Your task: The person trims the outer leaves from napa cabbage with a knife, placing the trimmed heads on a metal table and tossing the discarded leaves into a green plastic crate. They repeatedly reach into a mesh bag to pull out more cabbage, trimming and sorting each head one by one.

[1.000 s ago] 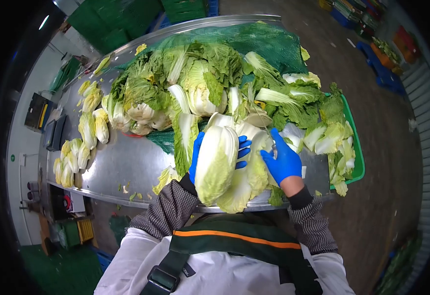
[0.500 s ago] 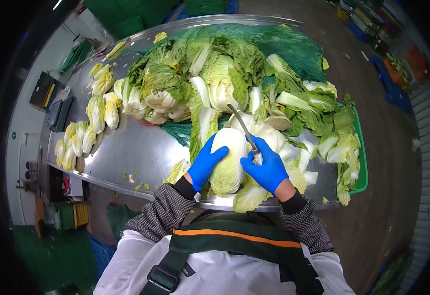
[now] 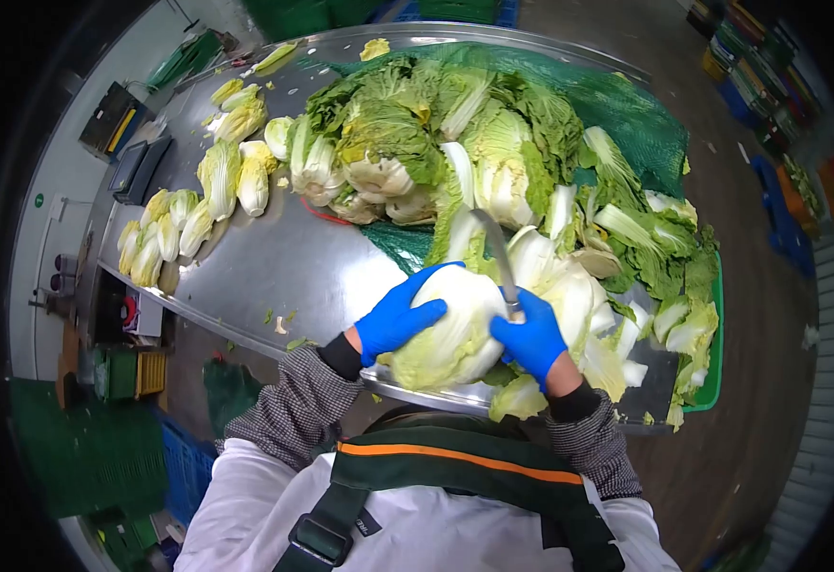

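A pale napa cabbage (image 3: pixel 455 329) is held at the table's near edge, its leaves pale green and white. Around its left side wraps my left hand (image 3: pixel 403 315), in a blue glove, thumb on top. My right hand (image 3: pixel 531 334), gloved alike, grips a knife (image 3: pixel 496 250) by its handle and rests against the cabbage's right side. The curved blade points up and away from me. Just beyond and to the right lie loose trimmed leaves (image 3: pixel 569 296). Some of the right fingers are hidden beneath the cabbage.
Untrimmed cabbages (image 3: pixel 388 143) are heaped on green netting (image 3: pixel 617 105) at the back of the metal table (image 3: pixel 274 257). Several small trimmed cabbages (image 3: pixel 217 181) lie at the left. A green crate (image 3: pixel 715 367) with leaves stands at the right edge.
The cabbage has been turned in my hands and now lies tilted, with a paler side showing. The knife stays in my right hand. The view has swung left.
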A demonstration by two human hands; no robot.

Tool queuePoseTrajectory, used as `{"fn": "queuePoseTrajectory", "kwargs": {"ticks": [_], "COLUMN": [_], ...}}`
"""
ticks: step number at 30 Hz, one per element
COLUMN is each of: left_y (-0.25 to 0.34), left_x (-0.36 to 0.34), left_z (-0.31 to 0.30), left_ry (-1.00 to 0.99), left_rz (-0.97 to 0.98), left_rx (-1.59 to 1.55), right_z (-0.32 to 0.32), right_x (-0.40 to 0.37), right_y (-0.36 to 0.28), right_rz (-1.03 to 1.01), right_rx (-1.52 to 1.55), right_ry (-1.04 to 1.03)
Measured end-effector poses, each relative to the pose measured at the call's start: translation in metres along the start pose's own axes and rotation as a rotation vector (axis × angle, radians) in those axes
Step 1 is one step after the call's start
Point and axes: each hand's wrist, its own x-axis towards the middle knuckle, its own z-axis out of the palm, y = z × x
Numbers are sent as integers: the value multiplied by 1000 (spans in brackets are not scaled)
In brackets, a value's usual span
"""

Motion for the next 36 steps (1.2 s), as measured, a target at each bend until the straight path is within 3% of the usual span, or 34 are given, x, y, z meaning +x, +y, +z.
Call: {"fn": "queuePoseTrajectory", "kwargs": {"ticks": [2, 4, 6, 7, 8, 10, 14, 15, 18, 20, 24, 27, 28, 32, 34, 36], "left_y": [-6, -39, -40, -45, -47, -40, -11, 30, 48, 63, 68, 48, 43, 23, 16, 14], "left_x": [-16, -37, -59, -65, -68, -72, -57, -37, 6, 45, 118, 179, 197, 274, 320, 364], "left_z": [-34, -80, -122, -149, -180, -242, -324, -295, -241, -166, -61, -45, -42, -30, -24, -16], "left_ry": [-94, -15, 92, 177, 255, 431, 928, 1157, 565, 266, 133, 160, 175, 245, 331, 418], "left_rz": [-139, -228, -448, -380, -314, -113, 354, 223, 243, 185, -14, -60, -67, -73, -78, -135], "left_rx": [-82, -370, -781, -770, -755, -683, -980, -1189, -780, -564, -330, -334, -288, -83, 16, 226], "right_z": [-23, -51, -50, -49, -25, 5, 67, 71, 53, 38, -24, -95, -121, -221, -272, -307], "right_x": [8, 5, 12, 14, 0, 1, 3, 9, 15, 7, -18, -39, -42, -56, -63, -72], "right_y": [5, -3, 34, 47, 9, 35, 24, 27, 88, 93, 128, 149, 145, 165, 184, 191], "right_rz": [158, 313, 47, -89, 71, -170, -143, -53, -84, -22, -31, -58, 111, -42, 87, -27], "right_rx": [69, 120, -436, -710, -836, -876, -1131, -1176, -1158, -1222, -1289, -1148, -1143, -1230, -1301, -1215], "right_ry": [-39, -58, 94, 171, 152, 91, -186, -208, -32, 18, 264, 512, 490, 748, 692, 885]}}
